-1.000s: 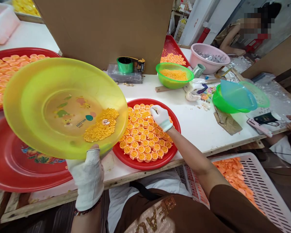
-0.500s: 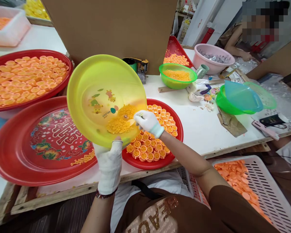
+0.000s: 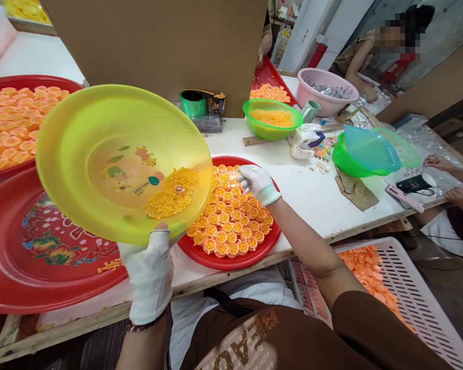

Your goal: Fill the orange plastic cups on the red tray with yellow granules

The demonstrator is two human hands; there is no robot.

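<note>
Gloved L hand [image 3: 150,272] pinching rim of yellow basin [image 3: 119,118] w/ pellets [image 3: 170,198] at its 4 o'clock. Gloved R hand [image 3: 257,183] curled, can't tell if gripping, over orange cups [image 3: 231,226] in red tray [image 3: 219,264], basin's 4 o'clock. Green bowl [image 3: 270,134]: tray's 1 o'clock.

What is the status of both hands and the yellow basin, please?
Left hand: holding yellow basin, tilted, pellets inside. Right hand: over orange cups, grip unclear. Obstruction: basin hides part of cups' red tray.
</note>
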